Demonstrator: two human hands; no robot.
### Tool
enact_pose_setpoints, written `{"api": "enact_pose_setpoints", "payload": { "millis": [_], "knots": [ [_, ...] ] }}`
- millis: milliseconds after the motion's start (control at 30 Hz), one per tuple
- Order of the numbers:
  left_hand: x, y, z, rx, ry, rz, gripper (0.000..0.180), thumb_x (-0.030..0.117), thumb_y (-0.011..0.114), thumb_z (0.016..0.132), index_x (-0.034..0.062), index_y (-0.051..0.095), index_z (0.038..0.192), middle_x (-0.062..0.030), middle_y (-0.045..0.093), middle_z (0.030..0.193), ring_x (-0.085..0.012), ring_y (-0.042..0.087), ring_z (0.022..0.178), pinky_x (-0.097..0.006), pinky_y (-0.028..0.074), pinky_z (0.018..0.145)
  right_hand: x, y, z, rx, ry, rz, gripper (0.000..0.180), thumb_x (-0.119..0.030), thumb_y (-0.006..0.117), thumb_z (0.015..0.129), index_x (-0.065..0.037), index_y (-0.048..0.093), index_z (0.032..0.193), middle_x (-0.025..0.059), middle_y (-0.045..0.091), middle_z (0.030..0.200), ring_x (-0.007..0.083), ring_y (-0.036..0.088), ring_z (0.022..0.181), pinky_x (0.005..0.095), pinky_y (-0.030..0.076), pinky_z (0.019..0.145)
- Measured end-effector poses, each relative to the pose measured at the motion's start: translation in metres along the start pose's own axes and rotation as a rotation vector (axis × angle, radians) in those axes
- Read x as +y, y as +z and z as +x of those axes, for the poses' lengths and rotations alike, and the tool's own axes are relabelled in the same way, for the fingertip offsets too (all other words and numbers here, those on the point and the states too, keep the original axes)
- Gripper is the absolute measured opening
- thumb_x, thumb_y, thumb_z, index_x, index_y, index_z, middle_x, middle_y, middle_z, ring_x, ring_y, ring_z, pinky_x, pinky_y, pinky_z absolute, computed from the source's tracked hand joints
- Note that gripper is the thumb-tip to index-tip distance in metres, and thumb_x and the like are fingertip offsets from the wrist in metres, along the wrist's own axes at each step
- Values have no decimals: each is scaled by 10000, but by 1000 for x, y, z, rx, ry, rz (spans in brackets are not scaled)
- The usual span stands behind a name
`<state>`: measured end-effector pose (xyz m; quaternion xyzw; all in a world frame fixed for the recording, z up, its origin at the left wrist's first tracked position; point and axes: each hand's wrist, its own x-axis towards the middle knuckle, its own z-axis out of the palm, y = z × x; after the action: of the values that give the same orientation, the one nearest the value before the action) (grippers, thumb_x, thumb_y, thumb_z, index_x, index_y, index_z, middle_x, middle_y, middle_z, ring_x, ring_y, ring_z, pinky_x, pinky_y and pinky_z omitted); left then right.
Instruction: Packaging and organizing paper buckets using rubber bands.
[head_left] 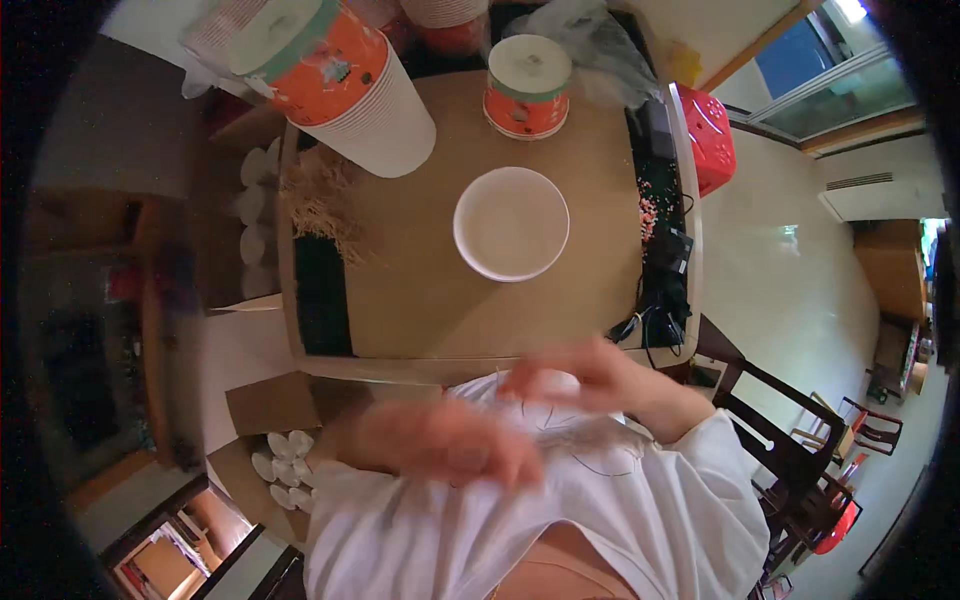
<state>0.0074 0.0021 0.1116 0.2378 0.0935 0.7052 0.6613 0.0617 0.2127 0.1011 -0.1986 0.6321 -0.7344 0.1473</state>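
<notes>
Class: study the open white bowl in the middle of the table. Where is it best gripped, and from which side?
Probably at the rim of the white bowl, on the near side, coming from above: it sits upright and open, its thin lip exposed all round, with bare table between it and the person.

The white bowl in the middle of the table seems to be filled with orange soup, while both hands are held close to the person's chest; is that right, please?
Not quite: the head view shows the white bowl empty, its inside plain white. The rest holds: it sits mid-table, and the left hand and right hand, both blurred, are close to the chest.
</notes>
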Motion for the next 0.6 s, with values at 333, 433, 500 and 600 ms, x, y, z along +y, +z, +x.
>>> {"api": "enact_pose_setpoints", "payload": {
  "millis": [333,433,500,600],
  "knots": [
    [-54,-101,39,1288,241,456,68,114,549,879,49,541,860,22,541,689,-19,470,589,-166,375,489,125,24,4,847,268,693,264,-151,528,894,10,589,1094,44,618,981,111,561,871,250,448,797],
    [-61,-113,35,1278,212,628,51,87,551,871,37,542,867,23,550,699,-22,478,580,-170,387,493,131,21,1,881,250,615,248,-158,534,890,8,598,1063,44,618,973,104,555,852,244,448,775],
    [-66,-120,33,1258,168,743,46,75,553,865,30,543,872,24,555,707,-22,481,577,-171,394,497,134,17,0,902,246,534,238,-163,537,889,9,603,1038,46,617,969,101,552,848,242,448,763],
    [-74,-128,28,1179,162,880,85,104,557,871,21,571,877,1,593,763,-52,514,614,-189,426,581,130,8,3,1040,146,748,146,-141,515,894,-7,554,937,58,616,899,113,552,791,262,454,716]
  ]
}}
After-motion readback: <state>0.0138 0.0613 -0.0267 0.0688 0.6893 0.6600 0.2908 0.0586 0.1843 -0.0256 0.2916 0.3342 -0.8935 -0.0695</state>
